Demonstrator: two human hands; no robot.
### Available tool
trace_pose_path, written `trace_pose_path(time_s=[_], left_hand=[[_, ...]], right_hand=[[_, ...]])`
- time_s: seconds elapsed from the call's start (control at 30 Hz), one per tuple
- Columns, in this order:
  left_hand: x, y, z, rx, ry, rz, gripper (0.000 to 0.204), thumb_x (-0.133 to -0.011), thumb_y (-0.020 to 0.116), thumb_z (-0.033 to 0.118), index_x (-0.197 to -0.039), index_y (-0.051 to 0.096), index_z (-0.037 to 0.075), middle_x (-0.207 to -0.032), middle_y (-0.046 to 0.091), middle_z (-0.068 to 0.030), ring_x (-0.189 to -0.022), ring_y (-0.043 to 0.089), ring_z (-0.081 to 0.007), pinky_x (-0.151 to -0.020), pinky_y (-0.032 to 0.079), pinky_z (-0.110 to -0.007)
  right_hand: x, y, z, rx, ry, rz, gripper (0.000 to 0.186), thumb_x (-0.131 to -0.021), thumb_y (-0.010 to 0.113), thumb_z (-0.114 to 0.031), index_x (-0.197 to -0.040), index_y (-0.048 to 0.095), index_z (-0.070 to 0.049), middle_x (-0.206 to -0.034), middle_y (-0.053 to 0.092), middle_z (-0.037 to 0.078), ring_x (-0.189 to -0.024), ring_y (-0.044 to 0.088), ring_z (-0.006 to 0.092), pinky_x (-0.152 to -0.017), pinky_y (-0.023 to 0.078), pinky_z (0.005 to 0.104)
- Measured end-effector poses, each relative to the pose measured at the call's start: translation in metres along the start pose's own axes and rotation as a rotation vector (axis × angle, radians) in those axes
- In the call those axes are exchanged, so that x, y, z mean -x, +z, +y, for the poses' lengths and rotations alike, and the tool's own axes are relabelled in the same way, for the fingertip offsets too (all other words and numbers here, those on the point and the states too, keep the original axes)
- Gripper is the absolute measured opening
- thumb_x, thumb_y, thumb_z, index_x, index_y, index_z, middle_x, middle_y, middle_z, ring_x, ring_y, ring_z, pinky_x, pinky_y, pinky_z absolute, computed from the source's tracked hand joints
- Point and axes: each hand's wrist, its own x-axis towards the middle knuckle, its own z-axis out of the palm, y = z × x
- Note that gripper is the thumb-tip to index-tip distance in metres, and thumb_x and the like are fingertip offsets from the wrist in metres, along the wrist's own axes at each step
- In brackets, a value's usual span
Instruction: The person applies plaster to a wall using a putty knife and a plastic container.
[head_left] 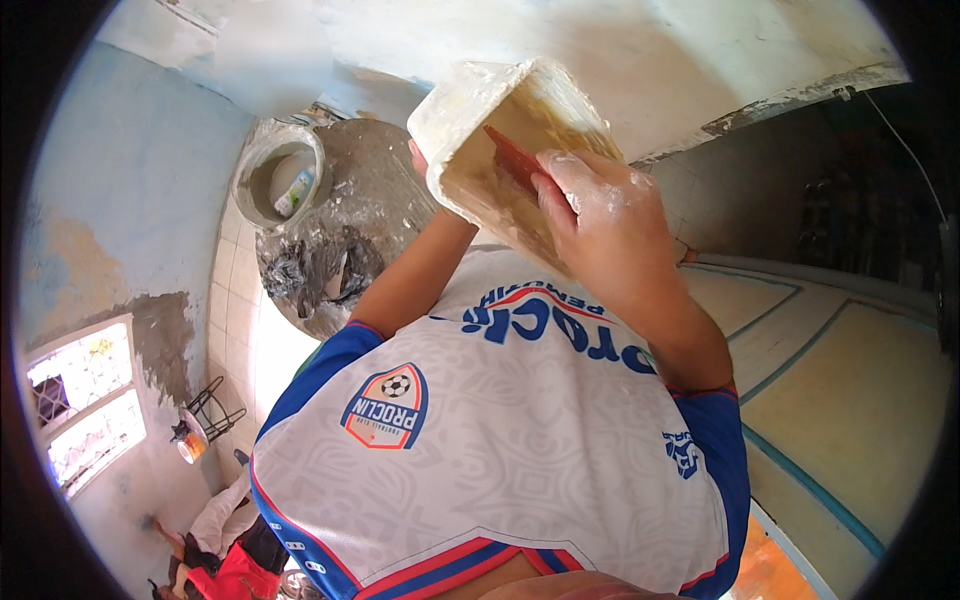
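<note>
Right fingers [556, 207] clamped on red scraper [512, 162], held inside tilted white tub [452, 118]. Tub gripped from outside by left fingers [417, 160], mostly hidden. Pale paste [562, 108] smeared on tub's inner walls. Bucket [243, 190] seen at edge of round grey desk [385, 180]; green-white packet [293, 193] contained. Black plastic [295, 272] crumpled on desk. Blue wall [150, 150] patched. Blue lettering [572, 327], football crest [386, 405] printed on white shirt [500, 480].
</note>
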Motion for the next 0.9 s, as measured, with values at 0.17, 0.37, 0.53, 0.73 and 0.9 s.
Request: trace_pose_path(time_s=[0.17, 0.37, 0.53, 0.73, 0.9], left_hand=[[0.002, -0.003, -0.002, -0.006, 0.028, 0.0, 0.084, -0.097, 0.018, 0.073, -0.15, 0.041, 0.012, -0.147, 0.05, -0.0114, -0.135, 0.049, -0.0294, -0.113, 0.04, -0.046], [0.005, -0.002, -0.005, -0.018, 0.044, -0.021, 0.084, -0.097, 0.018, 0.072, -0.15, 0.041, 0.011, -0.146, 0.051, -0.0114, -0.135, 0.049, -0.0291, -0.112, 0.041, -0.045], [0.01, 0.018, -0.003, -0.05, 0.058, 0.003, 0.083, -0.098, 0.018, 0.072, -0.149, 0.041, 0.011, -0.146, 0.051, -0.0115, -0.135, 0.049, -0.0288, -0.112, 0.041, -0.045], [0.017, 0.068, 0.006, -0.116, -0.047, 0.085, 0.083, -0.099, 0.015, 0.071, -0.152, 0.039, 0.011, -0.148, 0.05, -0.0128, -0.135, 0.05, -0.031, -0.112, 0.042, -0.047], [0.013, 0.091, 0.014, -0.074, -0.262, 0.077, 0.088, -0.097, 0.015, 0.075, -0.153, 0.038, 0.012, -0.149, 0.049, -0.0143, -0.136, 0.05, -0.0325, -0.114, 0.041, -0.048]], right_hand=[[0.003, -0.001, 0.0, 0.038, -0.015, 0.09, 0.013, -0.084, 0.072, -0.005, -0.096, 0.072, 0.0, -0.088, 0.071, 0.016, -0.075, 0.069, 0.0354, -0.067, 0.056, 0.0407], [0.007, 0.002, 0.007, 0.071, -0.015, 0.083, 0.013, -0.085, 0.072, -0.004, -0.097, 0.072, 0.001, -0.087, 0.072, 0.016, -0.074, 0.069, 0.0353, -0.065, 0.056, 0.0392], [0.011, -0.03, 0.003, 0.017, -0.024, 0.227, 0.014, -0.082, 0.077, -0.002, -0.094, 0.073, 0.002, -0.086, 0.072, 0.018, -0.072, 0.071, 0.0312, -0.065, 0.056, 0.036], [0.03, -0.064, 0.013, -0.081, -0.034, 0.438, 0.02, -0.077, 0.075, 0.014, -0.095, 0.07, 0.009, -0.081, 0.071, 0.017, -0.069, 0.067, 0.0247, -0.064, 0.055, 0.0301], [0.039, -0.082, 0.039, 0.05, -0.386, 0.51, 0.031, -0.067, 0.08, 0.007, -0.095, 0.074, -0.003, -0.089, 0.071, 0.013, -0.079, 0.07, 0.0307, -0.068, 0.058, 0.0355]])
